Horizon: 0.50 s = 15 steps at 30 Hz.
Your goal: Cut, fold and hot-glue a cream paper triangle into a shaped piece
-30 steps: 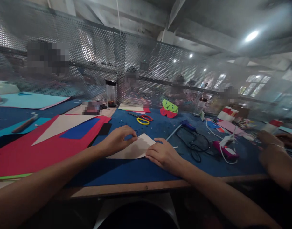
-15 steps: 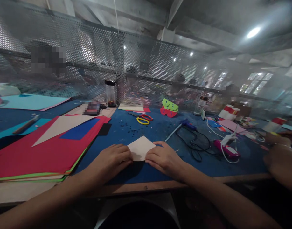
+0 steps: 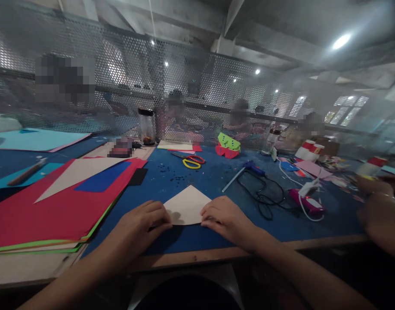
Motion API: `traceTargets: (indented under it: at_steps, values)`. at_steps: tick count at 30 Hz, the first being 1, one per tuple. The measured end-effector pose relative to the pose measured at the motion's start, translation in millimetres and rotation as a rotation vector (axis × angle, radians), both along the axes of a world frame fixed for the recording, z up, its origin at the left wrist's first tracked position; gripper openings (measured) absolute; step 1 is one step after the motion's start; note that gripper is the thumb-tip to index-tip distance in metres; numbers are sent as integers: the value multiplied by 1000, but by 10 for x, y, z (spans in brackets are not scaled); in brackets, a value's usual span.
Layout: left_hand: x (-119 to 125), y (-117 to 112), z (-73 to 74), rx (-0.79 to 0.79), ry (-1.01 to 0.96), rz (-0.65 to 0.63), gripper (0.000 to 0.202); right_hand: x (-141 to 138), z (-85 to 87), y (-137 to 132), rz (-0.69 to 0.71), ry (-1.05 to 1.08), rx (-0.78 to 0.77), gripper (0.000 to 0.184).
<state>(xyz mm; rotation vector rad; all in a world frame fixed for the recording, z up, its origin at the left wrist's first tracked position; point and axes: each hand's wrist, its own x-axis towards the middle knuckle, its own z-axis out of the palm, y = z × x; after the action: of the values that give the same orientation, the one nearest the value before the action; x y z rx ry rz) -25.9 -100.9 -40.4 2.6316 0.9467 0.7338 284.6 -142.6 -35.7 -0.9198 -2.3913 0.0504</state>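
Head view: cream pointed paper sheet (image 3: 188,204) on blue surface (image 3: 178,243), between both hands. Left hand (image 3: 146,221) curled at its left corner, can't tell if pinching; right hand (image 3: 228,219) pinches right corner. Red-and-yellow-handled metal scissors (image 3: 186,158) beyond.

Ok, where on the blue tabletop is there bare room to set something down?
The widest bare patch is right of the right hand, between the black cable and the table's front edge. A smaller one sits between the scissors and pale stick. Crowded: left, with red sheets, and far right, with paper scraps.
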Motion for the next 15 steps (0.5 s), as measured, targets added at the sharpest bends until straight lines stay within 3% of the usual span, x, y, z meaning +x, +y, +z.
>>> traceTargets:
  at_steps: [5, 15]
  values:
    - [-18, -5, 2, -54, -33, 51, 22, 23, 10, -32, -79, -4, -73, 9]
    - [-21, -10, 23, -91, -10, 90, 21, 109, 11, -68, -98, 35, -165, 7]
